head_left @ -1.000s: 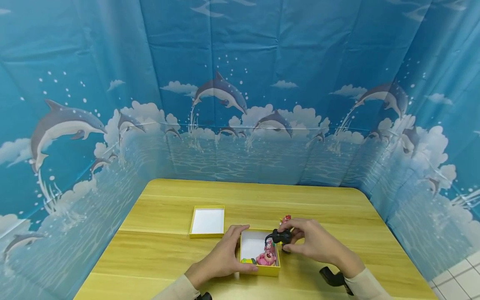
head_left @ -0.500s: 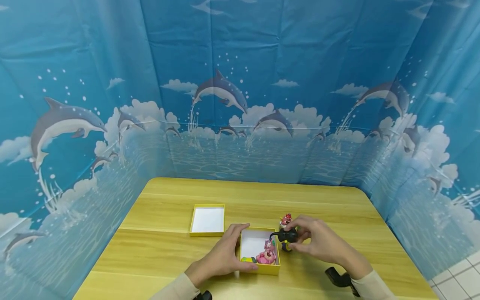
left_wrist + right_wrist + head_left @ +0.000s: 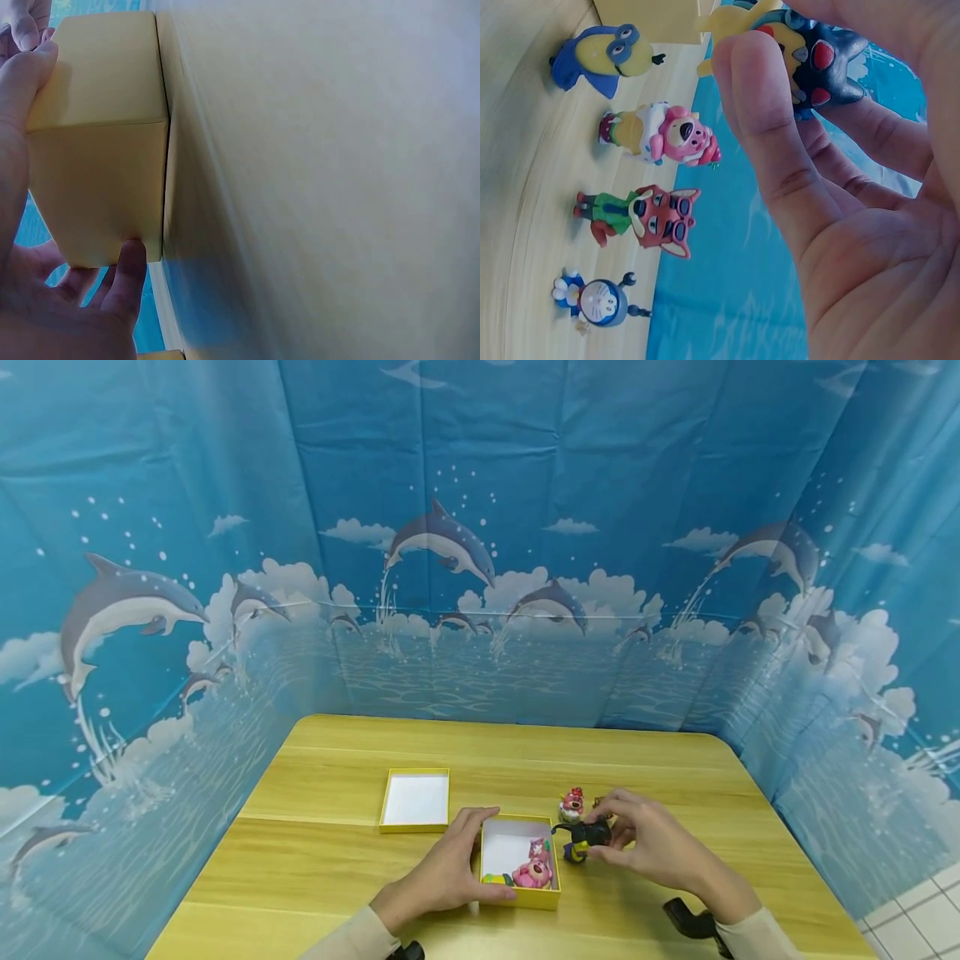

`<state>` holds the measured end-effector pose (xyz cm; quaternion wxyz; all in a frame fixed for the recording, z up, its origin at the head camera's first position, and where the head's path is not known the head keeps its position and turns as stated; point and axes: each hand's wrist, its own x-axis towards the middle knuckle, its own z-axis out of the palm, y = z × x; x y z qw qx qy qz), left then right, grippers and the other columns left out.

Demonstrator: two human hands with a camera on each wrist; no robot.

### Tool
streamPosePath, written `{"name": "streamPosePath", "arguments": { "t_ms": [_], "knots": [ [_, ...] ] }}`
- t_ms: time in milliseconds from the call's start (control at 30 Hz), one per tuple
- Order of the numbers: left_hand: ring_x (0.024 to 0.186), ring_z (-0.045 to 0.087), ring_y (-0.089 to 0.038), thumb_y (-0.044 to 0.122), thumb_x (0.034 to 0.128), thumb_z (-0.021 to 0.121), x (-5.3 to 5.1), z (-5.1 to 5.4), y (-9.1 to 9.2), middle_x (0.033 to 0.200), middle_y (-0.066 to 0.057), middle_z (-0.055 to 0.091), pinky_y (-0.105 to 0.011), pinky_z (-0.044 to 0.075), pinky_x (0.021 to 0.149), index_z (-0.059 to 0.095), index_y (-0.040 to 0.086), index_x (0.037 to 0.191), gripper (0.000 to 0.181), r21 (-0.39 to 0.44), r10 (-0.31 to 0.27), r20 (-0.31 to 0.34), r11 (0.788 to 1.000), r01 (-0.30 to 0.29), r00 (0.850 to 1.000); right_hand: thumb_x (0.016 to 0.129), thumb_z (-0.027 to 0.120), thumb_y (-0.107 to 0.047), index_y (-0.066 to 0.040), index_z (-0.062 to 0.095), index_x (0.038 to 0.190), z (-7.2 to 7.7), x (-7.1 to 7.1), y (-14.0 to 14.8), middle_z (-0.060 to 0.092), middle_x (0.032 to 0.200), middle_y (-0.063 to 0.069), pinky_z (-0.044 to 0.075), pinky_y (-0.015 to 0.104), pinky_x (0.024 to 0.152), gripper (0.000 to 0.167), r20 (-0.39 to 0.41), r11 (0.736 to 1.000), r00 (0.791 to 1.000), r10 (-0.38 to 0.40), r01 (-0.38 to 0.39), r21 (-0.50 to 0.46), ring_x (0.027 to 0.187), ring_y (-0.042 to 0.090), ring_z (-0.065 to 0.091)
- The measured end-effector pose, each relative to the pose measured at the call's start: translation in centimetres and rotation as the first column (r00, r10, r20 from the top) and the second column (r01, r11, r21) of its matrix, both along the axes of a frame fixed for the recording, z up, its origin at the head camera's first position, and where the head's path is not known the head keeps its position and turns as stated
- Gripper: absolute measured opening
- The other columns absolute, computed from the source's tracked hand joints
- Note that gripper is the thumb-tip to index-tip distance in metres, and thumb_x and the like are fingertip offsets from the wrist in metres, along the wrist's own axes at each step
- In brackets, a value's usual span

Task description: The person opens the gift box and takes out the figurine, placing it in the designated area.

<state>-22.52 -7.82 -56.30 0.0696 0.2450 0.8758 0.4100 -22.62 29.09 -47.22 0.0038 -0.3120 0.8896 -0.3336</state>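
My left hand grips the open yellow box, thumb on its front and fingers along its left side. In the left wrist view the yellow box shows its outer walls. Inside lie a pink bear figurine, a smaller pink figurine and a green and yellow piece. Just right of the box, my right hand pinches a figurine with a black hood and thin tail. The right wrist view shows this figurine's red-eyed hood and yellow body, partly hidden by the thumb.
In the right wrist view a minion figurine, a pink bear figurine, a fox figurine and a blue hooded figurine stand on the table. The box lid lies at the left, inside facing up.
My right hand has moved right, carrying the black-hooded figurine away from above the box. The standing figurines behind it show more. The left hand stays on the box.
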Motion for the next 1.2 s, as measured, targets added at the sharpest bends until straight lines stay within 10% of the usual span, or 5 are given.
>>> {"name": "streamPosePath", "arguments": {
  "t_ms": [1200],
  "knots": [
    [0.162,0.053,-0.031,0.071,0.0889,0.096,0.2,0.3,0.0,0.18,-0.003,0.043,-0.061,0.055,0.128,0.033,0.021,0.184,0.124,0.012,-0.007,0.017,1.0,0.006,1.0,0.098,0.098,-0.028,-0.019,0.077,0.116,-1.5,0.5,2.8,0.077,0.113,-0.002,0.06,0.025,0.067,0.029,-0.041,0.986,0.986,-0.163,0.164,0.019,0.08,-0.004,0.068]
  ]
}}
